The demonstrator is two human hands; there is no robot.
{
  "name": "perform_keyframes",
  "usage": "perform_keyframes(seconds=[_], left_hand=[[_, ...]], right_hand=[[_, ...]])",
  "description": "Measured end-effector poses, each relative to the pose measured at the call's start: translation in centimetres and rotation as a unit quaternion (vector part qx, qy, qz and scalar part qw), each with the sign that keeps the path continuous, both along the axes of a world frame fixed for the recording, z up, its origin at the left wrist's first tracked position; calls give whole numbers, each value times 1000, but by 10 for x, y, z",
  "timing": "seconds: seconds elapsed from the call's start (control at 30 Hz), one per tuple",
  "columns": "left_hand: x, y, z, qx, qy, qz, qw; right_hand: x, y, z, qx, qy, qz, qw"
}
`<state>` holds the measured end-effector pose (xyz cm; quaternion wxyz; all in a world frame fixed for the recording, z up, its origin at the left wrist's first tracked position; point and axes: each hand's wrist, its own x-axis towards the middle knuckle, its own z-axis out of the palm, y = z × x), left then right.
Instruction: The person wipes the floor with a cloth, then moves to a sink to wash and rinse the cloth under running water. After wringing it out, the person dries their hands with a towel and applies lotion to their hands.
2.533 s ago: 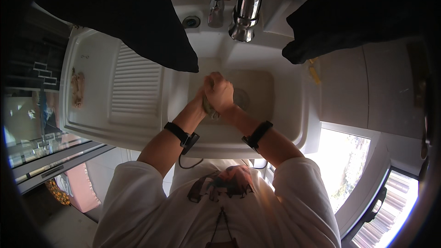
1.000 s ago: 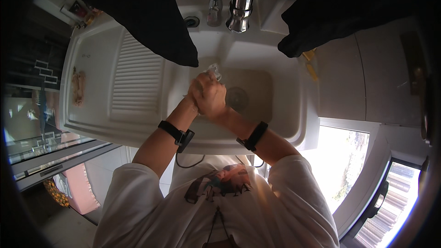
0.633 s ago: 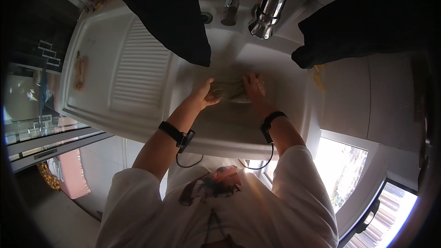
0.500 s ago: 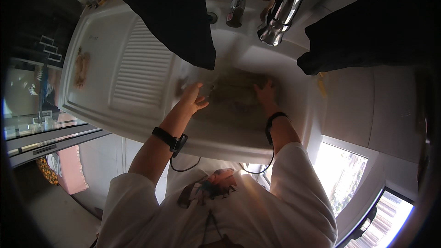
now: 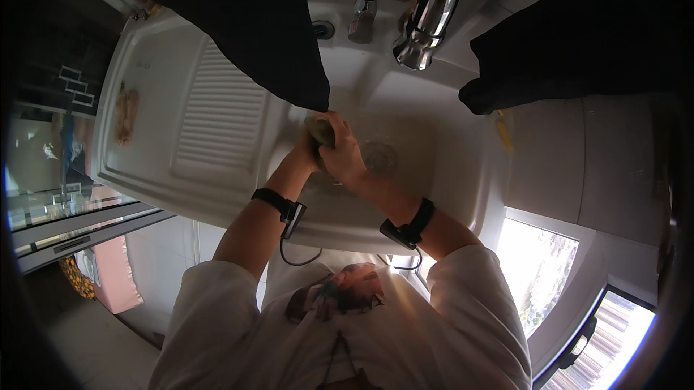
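Observation:
Over the left part of the white sink basin (image 5: 463, 173), my two hands are together around a bunched, greenish-grey cloth (image 5: 319, 132). My right hand (image 5: 344, 153) wraps over it, with fingers bent. My left hand (image 5: 305, 153) grips it from the left; its fingers are mostly hidden behind the cloth and my right hand. Shallow, cloudy water seems to lie in the basin, and the round drain (image 5: 379, 157) shows just right of my right hand.
A chrome tap (image 5: 423, 36) arches over the basin's far side, with a pump dispenser (image 5: 363, 18) left of it. At left is a ribbed drainboard (image 5: 220, 115) with brownish, elongated things (image 5: 126, 115) on it. Dark shapes cover both upper corners.
My hands were apart and open, the cloth spread in the basin between them. Now they have come together at the left, closed on the bunched cloth, and the drain is uncovered.

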<state>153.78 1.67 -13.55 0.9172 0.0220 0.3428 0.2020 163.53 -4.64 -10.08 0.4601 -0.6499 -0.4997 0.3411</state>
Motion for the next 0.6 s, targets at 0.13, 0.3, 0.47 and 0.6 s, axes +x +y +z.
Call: perform_keyframes(seconds=[0.13,0.3,0.47,0.6], left_hand=[[-9,-7,5,85,-206,9,975],[-5,-20,0,155,-154,41,975],[18,-8,-35,191,-35,-19,981],[32,-11,-15,127,202,-29,971]], right_hand=[[-18,-11,47,24,-38,-5,999],[-22,-9,62,115,-114,-68,984],[-3,-2,39,143,-162,-35,976],[16,10,-1,122,-145,-60,980]])
